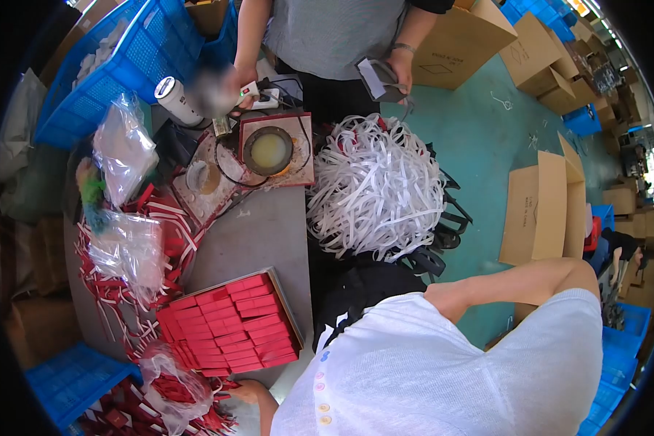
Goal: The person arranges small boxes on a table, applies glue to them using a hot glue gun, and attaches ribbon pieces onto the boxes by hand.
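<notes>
- Clear packets [127, 251] lie loosely on a tangle of red and white ribbons [184, 225]; a tug below could make them slide.
- The plastic bag [160, 367] sits crumpled among red strips [214, 418] at the near end of the table [258, 232], just beside the left hand; its thin film could catch on the fingers and drag several strips at once.
- Red boxes [229, 316] stand packed in rows in 1 tray [288, 309]; the left forearm is near, so a careless elbow could skew them.
- The left hand [248, 392] reaches to the strips' ends; I cannot tell whether its fingers pinch any. A loose hold could let them slip.
- The pot [268, 149] of pale liquid has a cable [243, 190] beside it; a snagged cable could cause a spill.
- The right hand is out of sight, so its grip cannot be told.
</notes>
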### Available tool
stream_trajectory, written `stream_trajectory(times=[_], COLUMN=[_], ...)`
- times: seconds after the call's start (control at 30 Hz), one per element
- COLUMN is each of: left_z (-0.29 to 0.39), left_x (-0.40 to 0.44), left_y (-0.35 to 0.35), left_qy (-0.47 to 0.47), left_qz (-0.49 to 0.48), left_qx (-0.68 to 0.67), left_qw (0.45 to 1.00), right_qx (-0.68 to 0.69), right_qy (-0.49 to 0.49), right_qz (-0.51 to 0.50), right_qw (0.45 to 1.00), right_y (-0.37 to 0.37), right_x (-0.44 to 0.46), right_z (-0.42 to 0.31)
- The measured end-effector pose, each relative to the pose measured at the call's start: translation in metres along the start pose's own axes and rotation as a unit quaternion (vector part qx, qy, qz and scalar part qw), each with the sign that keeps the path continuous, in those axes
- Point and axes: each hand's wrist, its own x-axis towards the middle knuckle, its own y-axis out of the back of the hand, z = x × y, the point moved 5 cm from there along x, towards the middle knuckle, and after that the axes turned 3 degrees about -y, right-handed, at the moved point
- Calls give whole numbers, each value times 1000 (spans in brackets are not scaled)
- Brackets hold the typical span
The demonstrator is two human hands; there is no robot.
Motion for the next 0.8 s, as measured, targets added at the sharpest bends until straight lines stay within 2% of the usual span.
stream_trajectory(times=[0.1, 0.13, 0.17, 0.23, 0.27, 0.3, 0.33, 0.4, 0.5, 0.53, 0.6, 0.63, 0.7, 0.8], left_z=[-22, -23, -26, -25, -21, -16, -13, -12, -7, -5, -3, 2, -2, 5], left_x=[5, 5, 6, 8, 6, 3, 3, 9, 4, 4, 1, 1, 1, -2], left_y=[-22, -24, -25, -24, -21, -18, -15, -9, -10, -7, -2, 1, -1, 4], left_qy=[8, 0, -8, -3, 3, 4, 6, 4, 29, 27, 37, 24, -24, 9], left_qz=[14, 15, 17, 0, -19, -16, -29, -38, -47, -59, -64, -56, -2, -21], left_qx=[16, 17, 18, 41, 62, 63, 56, 53, 64, 34, 8, 27, 41, 33], left_qw=[1000, 1000, 1000, 999, 998, 998, 998, 998, 996, 997, 997, 998, 999, 999], right_qx=[-33, -6, 22, 140, -54, -116, -68, -51, -15, -18, -11, -15, -39, -90], right_qy=[7, -24, -55, 1, -31, -96, -110, -78, -73, -75, -125, -113, -54, 3], right_qz=[-17, -176, -329, -264, -276, -189, -47, -29, 152, 151, 264, 255, 454, 563], right_qw=[999, 984, 942, 954, 959, 970, 990, 995, 985, 986, 956, 960, 889, 822], right_y=[0, -14, -27, 4, 59, 92, 113, 137, 161, 162, 182, 189, 229, 296], right_x=[6, 14, 17, 38, 58, 72, 85, 93, 98, 98, 100, 112, 125, 179], right_z=[1, 9, 14, 23, -2, -5, -4, -23, -22, -17, -6, -2, 9, 44])
